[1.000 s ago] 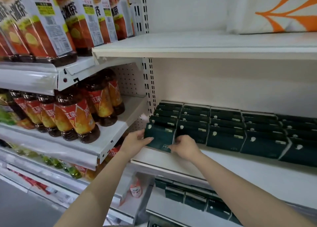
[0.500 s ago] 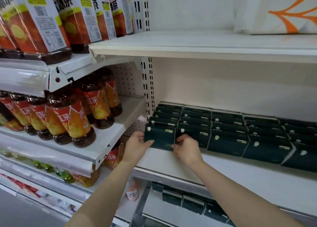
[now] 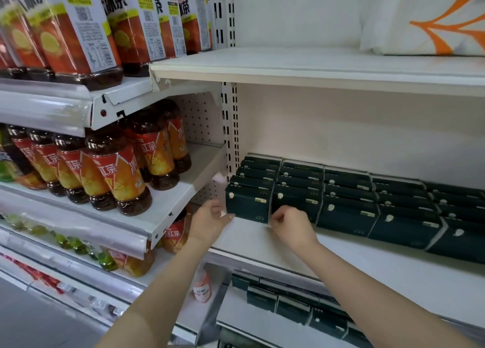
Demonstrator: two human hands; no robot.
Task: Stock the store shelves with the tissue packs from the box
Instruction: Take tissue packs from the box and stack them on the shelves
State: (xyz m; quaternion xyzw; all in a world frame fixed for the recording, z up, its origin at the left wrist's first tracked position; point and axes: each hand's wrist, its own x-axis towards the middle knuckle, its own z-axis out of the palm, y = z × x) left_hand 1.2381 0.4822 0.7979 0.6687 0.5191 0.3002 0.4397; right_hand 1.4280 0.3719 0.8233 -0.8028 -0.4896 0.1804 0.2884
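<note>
Reaching up from the bottom of the head view, both bare arms met at one dark green tissue pack (image 3: 248,206) standing upright on the white shelf (image 3: 341,263), at the front of the leftmost row. The left hand (image 3: 210,221) lay just left of the pack with its fingers (image 3: 227,217) loosely straight and narrow together, the tips touching the pack's lower left corner and holding nothing. The right hand (image 3: 291,227) sat at the lower right corner, its fingers (image 3: 279,217) curled in tight against the edge; I could not tell whether they pinched the wrapper or only pressed on it.

Behind the fingers more packs of the same kind stood in file toward the back wall, and to the right of the right fingers further rows of tissue packs (image 3: 349,211) ran side by side along the shelf. Below the hands a lower shelf carried more dark packs (image 3: 288,305), with a small pale bottle (image 3: 202,290) down left of them. Left of the left fingers stood iced tea bottles (image 3: 118,179) with red and orange labels. Larger tea bottles (image 3: 78,32) stood on the tier above. High above the right fingers, on the upper shelf (image 3: 315,66), lay a white and orange package (image 3: 425,19).
</note>
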